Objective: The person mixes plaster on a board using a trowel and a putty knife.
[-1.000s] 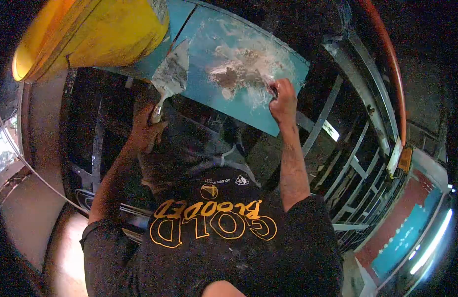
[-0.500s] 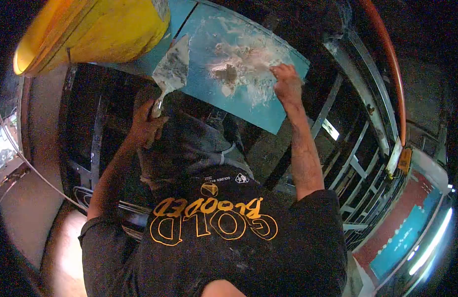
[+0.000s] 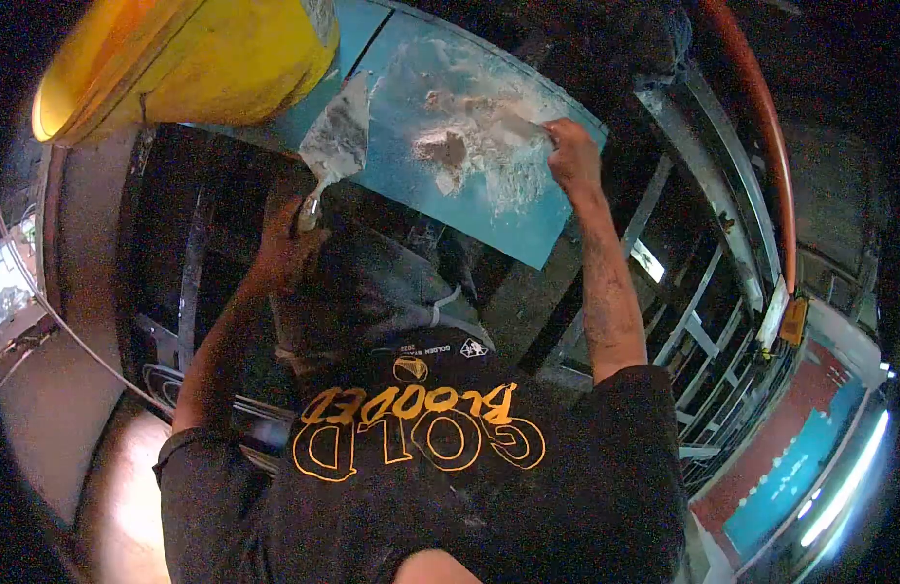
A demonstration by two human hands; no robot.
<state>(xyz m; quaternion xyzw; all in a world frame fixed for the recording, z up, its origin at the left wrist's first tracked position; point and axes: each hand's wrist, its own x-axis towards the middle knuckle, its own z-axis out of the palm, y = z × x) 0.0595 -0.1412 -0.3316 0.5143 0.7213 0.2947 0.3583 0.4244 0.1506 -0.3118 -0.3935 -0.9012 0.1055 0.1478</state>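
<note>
My left hand (image 3: 289,238) is closed around the handle of a trowel (image 3: 339,131). Its broad pointed blade is smeared with grey-white material and lies over the left part of a blue board (image 3: 528,238). At the board's right side, my right hand (image 3: 574,156) is closed on what looks like a putty knife (image 3: 524,128), its thin blade pointing left over the whitish mix; its handle is hidden in the fingers. The wet-looking mix (image 3: 450,151) is spread unevenly across the board, with a thicker grey-brown lump near the middle.
A yellow bucket (image 3: 226,73) tilts at the upper left beside the board. Metal framing (image 3: 703,170) and an orange-red pipe (image 3: 761,117) run along the right. A loose cable (image 3: 90,355) crosses on the left. Below right is a red and blue painted surface (image 3: 795,457).
My right hand has shifted slightly and turned, so the thin blade now shows to its left. My left hand and the trowel have stayed nearly still.
</note>
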